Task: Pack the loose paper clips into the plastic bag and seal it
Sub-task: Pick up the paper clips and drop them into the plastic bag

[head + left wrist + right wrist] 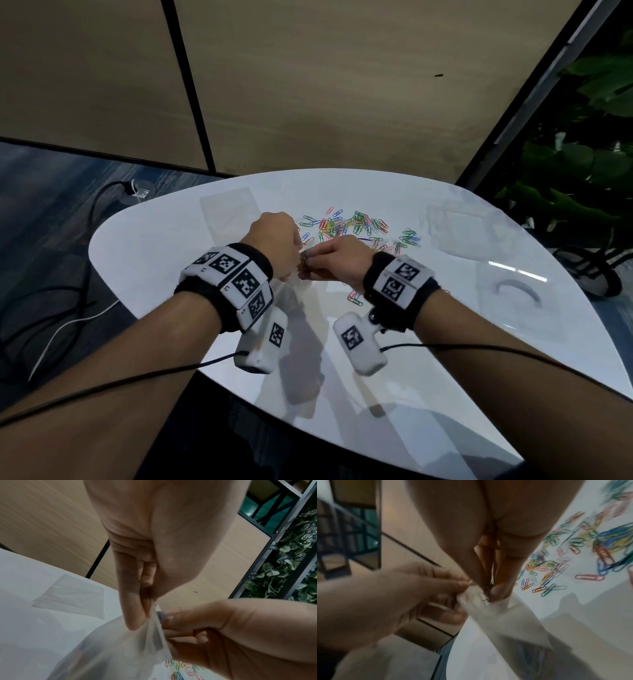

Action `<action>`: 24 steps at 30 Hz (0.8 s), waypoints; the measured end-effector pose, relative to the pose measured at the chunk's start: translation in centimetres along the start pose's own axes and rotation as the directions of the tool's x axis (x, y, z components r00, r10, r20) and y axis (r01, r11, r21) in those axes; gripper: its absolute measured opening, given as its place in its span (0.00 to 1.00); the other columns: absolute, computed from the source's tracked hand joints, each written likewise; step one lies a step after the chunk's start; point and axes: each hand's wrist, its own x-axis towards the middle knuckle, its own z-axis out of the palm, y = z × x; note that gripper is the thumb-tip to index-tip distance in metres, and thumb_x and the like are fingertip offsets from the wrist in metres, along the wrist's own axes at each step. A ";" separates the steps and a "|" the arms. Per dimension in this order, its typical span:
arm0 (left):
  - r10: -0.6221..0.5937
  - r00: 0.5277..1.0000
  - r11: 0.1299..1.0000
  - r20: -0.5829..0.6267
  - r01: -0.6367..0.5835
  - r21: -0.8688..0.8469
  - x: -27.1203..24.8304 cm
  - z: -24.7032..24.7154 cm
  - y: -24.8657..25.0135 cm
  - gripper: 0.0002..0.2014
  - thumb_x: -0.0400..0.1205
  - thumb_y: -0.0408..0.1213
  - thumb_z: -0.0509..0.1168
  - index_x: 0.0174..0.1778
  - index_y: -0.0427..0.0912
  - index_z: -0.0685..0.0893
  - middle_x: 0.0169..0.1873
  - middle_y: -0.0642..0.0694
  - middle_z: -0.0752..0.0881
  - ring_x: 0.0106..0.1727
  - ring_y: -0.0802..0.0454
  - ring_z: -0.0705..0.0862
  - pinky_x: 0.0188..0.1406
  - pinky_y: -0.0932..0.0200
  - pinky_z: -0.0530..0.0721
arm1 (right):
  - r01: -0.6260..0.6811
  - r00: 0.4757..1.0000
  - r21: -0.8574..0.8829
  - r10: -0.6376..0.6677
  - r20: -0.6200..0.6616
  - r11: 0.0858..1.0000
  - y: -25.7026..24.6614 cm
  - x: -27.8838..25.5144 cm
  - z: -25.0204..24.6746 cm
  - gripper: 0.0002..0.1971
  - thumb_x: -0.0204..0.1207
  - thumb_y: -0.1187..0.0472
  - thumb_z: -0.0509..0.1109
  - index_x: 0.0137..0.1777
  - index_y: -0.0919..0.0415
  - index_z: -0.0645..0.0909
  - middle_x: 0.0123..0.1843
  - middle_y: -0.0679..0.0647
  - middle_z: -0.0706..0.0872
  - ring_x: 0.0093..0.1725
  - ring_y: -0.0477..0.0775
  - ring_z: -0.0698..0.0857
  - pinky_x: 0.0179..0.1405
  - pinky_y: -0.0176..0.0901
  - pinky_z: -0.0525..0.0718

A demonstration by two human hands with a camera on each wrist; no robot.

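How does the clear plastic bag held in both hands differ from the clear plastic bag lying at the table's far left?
The held clear plastic bag hangs below the left hand and right hand, pinched at its top edge; the far-left clear plastic bag lies flat, untouched. The held one looks crumpled, the other smooth. Both are transparent.

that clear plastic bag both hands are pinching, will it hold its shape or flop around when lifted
Probably floppy: the thin clear plastic bag creases and sags below where the left hand and right hand pinch its top edge. It likely weighs almost nothing itself, so the few clips blurred inside would pull it down. The smooth film may slip under a light pinch.
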 end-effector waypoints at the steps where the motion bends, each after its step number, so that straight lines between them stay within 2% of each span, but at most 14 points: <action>1: -0.003 1.000 1.000 -0.004 0.003 0.005 0.0 0.0 0.0 0.08 0.81 0.27 0.69 0.51 0.41 0.91 0.37 0.39 0.93 0.40 0.41 0.94 0.47 0.47 0.94 | 0.027 0.999 -0.101 -0.030 -0.033 0.995 0.3 0.3 0.5 0.13 0.72 0.75 0.72 0.56 0.71 0.88 0.49 0.63 0.91 0.48 0.60 0.90 0.58 0.50 0.88; 2: -0.005 1.000 1.000 -0.007 0.005 0.004 0.0 0.0 0.0 0.09 0.80 0.27 0.70 0.51 0.41 0.92 0.37 0.39 0.93 0.41 0.41 0.94 0.47 0.48 0.94 | 0.066 0.996 -0.210 -0.076 -0.040 0.976 0.5 0.4 1.0 0.15 0.69 0.74 0.74 0.56 0.66 0.89 0.48 0.58 0.92 0.48 0.57 0.90 0.57 0.47 0.88; 4: -0.007 1.000 1.000 -0.011 0.007 -0.004 0.1 -0.1 -0.1 0.10 0.79 0.26 0.70 0.52 0.41 0.93 0.39 0.39 0.93 0.44 0.40 0.94 0.48 0.48 0.94 | 0.162 0.983 -0.502 -0.182 0.009 0.850 0.2 -0.4 1.6 0.12 0.69 0.70 0.74 0.52 0.60 0.91 0.43 0.50 0.90 0.44 0.50 0.88 0.45 0.33 0.83; 6: 0.000 1.000 1.000 -0.006 0.000 -0.006 0.0 -0.1 0.0 0.11 0.79 0.26 0.70 0.54 0.40 0.92 0.42 0.38 0.94 0.45 0.40 0.94 0.50 0.48 0.94 | 0.223 0.968 -0.678 -0.240 0.072 0.700 -0.1 -1.1 1.6 0.09 0.73 0.69 0.71 0.47 0.59 0.91 0.38 0.49 0.87 0.40 0.49 0.84 0.39 0.32 0.77; 7: 0.004 1.000 1.000 -0.007 -0.004 -0.006 0.0 -0.1 0.0 0.11 0.80 0.26 0.70 0.54 0.40 0.92 0.42 0.38 0.94 0.45 0.40 0.94 0.50 0.48 0.94 | 0.238 0.966 -0.666 -0.243 0.088 0.706 -0.3 -1.2 1.3 0.10 0.73 0.70 0.69 0.46 0.58 0.92 0.37 0.49 0.87 0.40 0.49 0.85 0.41 0.34 0.79; 10: 0.007 1.000 1.000 -0.020 -0.007 -0.004 0.1 -0.3 -0.3 0.10 0.82 0.27 0.67 0.55 0.39 0.92 0.41 0.37 0.94 0.44 0.40 0.94 0.49 0.47 0.94 | 0.173 0.984 -0.305 -0.179 0.011 0.936 -0.5 -0.9 -1.0 0.12 0.75 0.75 0.68 0.45 0.60 0.91 0.41 0.54 0.91 0.41 0.52 0.89 0.54 0.49 0.89; 12: 0.003 1.000 1.000 -0.016 -0.003 0.005 0.2 -0.5 -0.5 0.10 0.82 0.27 0.67 0.55 0.37 0.91 0.42 0.37 0.94 0.45 0.40 0.94 0.50 0.48 0.94 | 0.056 0.986 -0.355 -0.107 -0.124 0.933 0.4 0.1 -4.3 0.11 0.74 0.70 0.74 0.56 0.63 0.88 0.49 0.58 0.90 0.43 0.54 0.90 0.52 0.56 0.91; 13: 0.002 1.000 1.000 -0.012 -0.002 0.013 0.2 -0.6 -0.6 0.10 0.82 0.27 0.67 0.56 0.37 0.91 0.43 0.37 0.94 0.46 0.39 0.94 0.50 0.48 0.94 | -0.072 0.982 -0.487 -0.023 -0.186 0.870 1.3 0.4 -6.0 0.20 0.72 0.65 0.78 0.64 0.61 0.85 0.55 0.59 0.88 0.47 0.56 0.90 0.51 0.56 0.91; 15: 0.003 1.000 0.999 -0.005 -0.002 0.032 0.2 -0.7 -0.8 0.11 0.81 0.27 0.67 0.55 0.37 0.91 0.43 0.37 0.94 0.46 0.39 0.94 0.50 0.47 0.94 | -0.375 0.925 -0.722 0.180 -0.335 0.581 3.9 0.5 -9.2 0.43 0.63 0.52 0.85 0.78 0.57 0.70 0.72 0.61 0.78 0.60 0.62 0.87 0.58 0.58 0.88; 16: 0.004 1.000 0.999 0.000 -0.004 0.043 0.3 -0.8 -0.9 0.11 0.81 0.26 0.67 0.55 0.37 0.92 0.43 0.37 0.94 0.46 0.39 0.94 0.50 0.47 0.94 | -0.455 0.890 -0.781 0.242 -0.385 0.428 5.2 0.3 -10.1 0.53 0.58 0.46 0.86 0.82 0.57 0.63 0.77 0.63 0.71 0.65 0.64 0.84 0.62 0.60 0.85; 17: 0.005 1.000 0.999 0.005 -0.006 0.051 0.3 -0.7 -0.9 0.11 0.81 0.26 0.67 0.55 0.36 0.92 0.43 0.37 0.94 0.46 0.39 0.94 0.50 0.47 0.94 | -0.485 0.871 -0.802 0.274 -0.408 0.347 6.5 0.2 -10.7 0.60 0.54 0.41 0.86 0.83 0.56 0.57 0.79 0.64 0.66 0.67 0.65 0.82 0.65 0.61 0.83; 18: 0.007 1.000 0.998 0.009 -0.008 0.057 0.3 -0.7 -0.9 0.11 0.81 0.27 0.67 0.55 0.36 0.92 0.43 0.37 0.94 0.46 0.39 0.94 0.50 0.47 0.94 | -0.481 0.874 -0.802 0.266 -0.407 0.355 7.5 0.2 -10.9 0.63 0.52 0.38 0.86 0.84 0.56 0.55 0.79 0.64 0.63 0.68 0.65 0.81 0.66 0.61 0.82; 20: 0.011 1.000 0.998 0.012 -0.012 0.068 0.4 -0.7 -0.9 0.10 0.81 0.28 0.68 0.55 0.36 0.91 0.43 0.36 0.94 0.46 0.39 0.94 0.51 0.47 0.93 | -0.416 0.909 -0.785 0.188 -0.372 0.458 8.7 0.6 -10.3 0.64 0.52 0.38 0.85 0.84 0.56 0.53 0.77 0.63 0.63 0.72 0.65 0.76 0.69 0.58 0.79; 24: 0.008 1.000 0.997 0.011 -0.008 0.076 0.4 -0.6 -0.9 0.10 0.81 0.28 0.67 0.56 0.36 0.90 0.45 0.36 0.93 0.48 0.38 0.93 0.52 0.47 0.93 | -0.321 0.923 -0.738 0.022 -0.383 0.593 9.4 2.2 -7.3 0.51 0.63 0.45 0.82 0.82 0.57 0.59 0.75 0.63 0.67 0.70 0.63 0.77 0.68 0.50 0.78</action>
